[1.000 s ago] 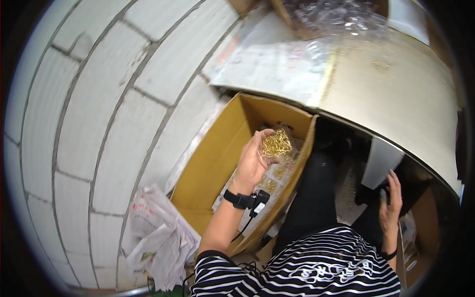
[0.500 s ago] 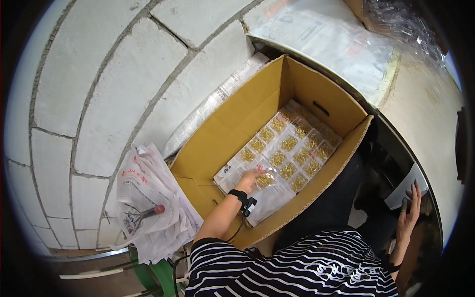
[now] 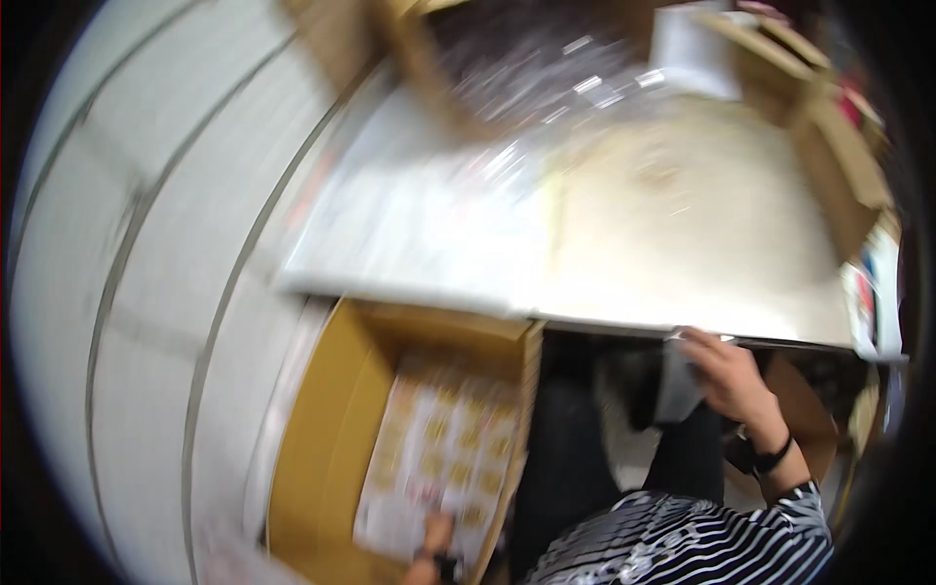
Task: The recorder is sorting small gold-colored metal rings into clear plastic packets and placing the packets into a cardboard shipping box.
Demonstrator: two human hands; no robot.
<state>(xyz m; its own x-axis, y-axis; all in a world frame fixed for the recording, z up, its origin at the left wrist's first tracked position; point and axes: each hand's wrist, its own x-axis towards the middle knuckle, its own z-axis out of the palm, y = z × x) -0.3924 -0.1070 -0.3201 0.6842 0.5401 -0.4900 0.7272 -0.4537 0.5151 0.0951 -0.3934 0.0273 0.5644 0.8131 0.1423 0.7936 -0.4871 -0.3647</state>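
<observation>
Inside a tall brown cardboard box (image 3: 317, 453), small clear packs of gold-coloured pieces (image 3: 436, 429) lie in rows on printed paper. My left hand (image 3: 439, 531) reaches over the near end of these packs. It is smeared by motion, so its fingers and anything in them cannot be made out. At the table's front edge, my right hand (image 3: 733, 378) has its fingers stretched out, touching or just beside a greyish flap (image 3: 679, 385) that hangs below the edge. No held thing shows in it.
The pale table (image 3: 682, 234) runs across beyond the box, with a white printed sheet (image 3: 419, 214) on its left part. Shiny clear plastic pieces (image 3: 575, 88) are heaped at the back. Cardboard boxes (image 3: 834, 156) stand at the right. A block wall (image 3: 146, 322) closes off the left.
The view has swung up and right, showing more of the table. My left hand was at a clear pack of gold-coloured pieces; now it is blurred. My right hand has moved to the table edge.
</observation>
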